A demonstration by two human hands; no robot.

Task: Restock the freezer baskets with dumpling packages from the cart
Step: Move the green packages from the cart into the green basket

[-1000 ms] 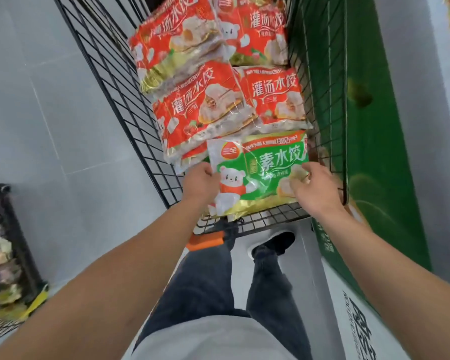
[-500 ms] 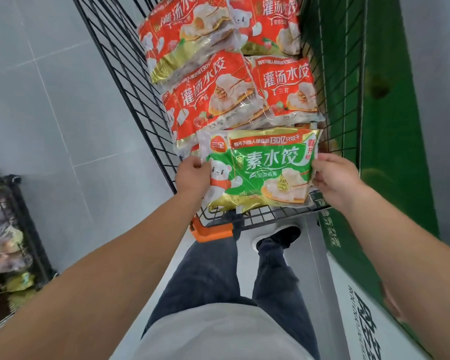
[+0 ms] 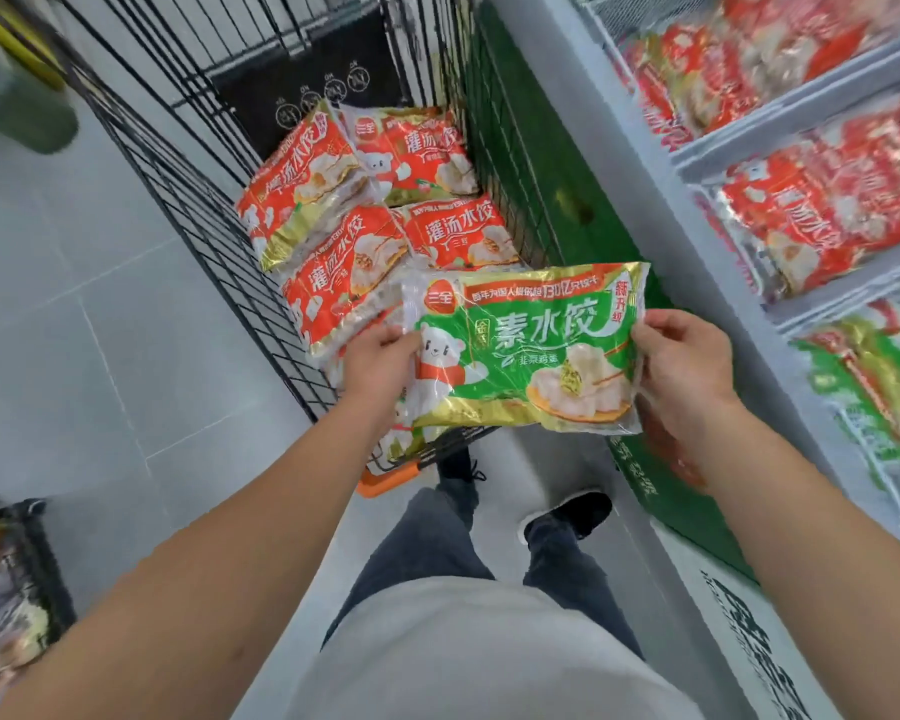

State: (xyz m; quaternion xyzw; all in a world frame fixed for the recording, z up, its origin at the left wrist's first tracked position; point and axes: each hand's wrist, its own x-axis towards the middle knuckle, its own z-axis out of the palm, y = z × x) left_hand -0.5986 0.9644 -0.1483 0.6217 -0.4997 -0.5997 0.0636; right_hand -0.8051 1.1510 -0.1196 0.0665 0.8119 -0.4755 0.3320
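You hold the green glossy plastic dumpling bag (image 3: 526,350) over the black wire cart (image 3: 188,200), left hand (image 3: 380,356) and right hand (image 3: 681,366) pinching its short edges. Likely slick, lumpy, floppy; keep both edges. Green-stock freezer basket (image 3: 801,330): 3 o'clock.

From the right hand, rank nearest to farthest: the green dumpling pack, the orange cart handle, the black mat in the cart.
1. green dumpling pack: held by the right hand.
2. orange cart handle: lower left.
3. black mat: cart's far end.
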